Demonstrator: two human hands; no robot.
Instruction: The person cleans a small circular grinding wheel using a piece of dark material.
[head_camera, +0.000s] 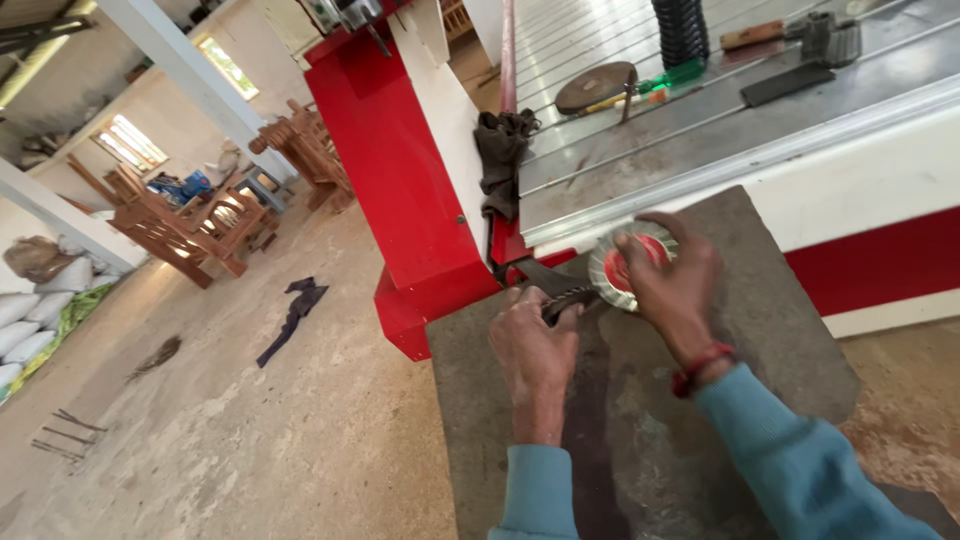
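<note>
Right by the flat grey stone slab (730, 300), which leans toward the red and white machine body (400, 180), both hands are busy. The left hand (530, 355) is closed around the dark handle of a metal wrench-like tool (555, 290), whose head points toward the disc above the upper part of the slab. The right hand (675, 285) is clamped over a round silvery flap disc with a red centre (625, 268), fingers curled across its rim, holding it just over the slab's top edge. A red thread band sits on the right wrist, and both arms wear light blue sleeves.

Beyond the slab, on the machine's grey slatted metal table (700, 120), lie a round rusty disc (595, 87), a black ribbed hose (681, 30) and a flat black bar (787, 84). A dark brown rag (500, 160) hangs off that table's corner, up and left of the slab. Left of the slab, on the concrete floor (250, 420), lies a dark blue cloth (293, 315), and farther off stand wooden furniture frames (190, 225) and white sacks (25, 320).
</note>
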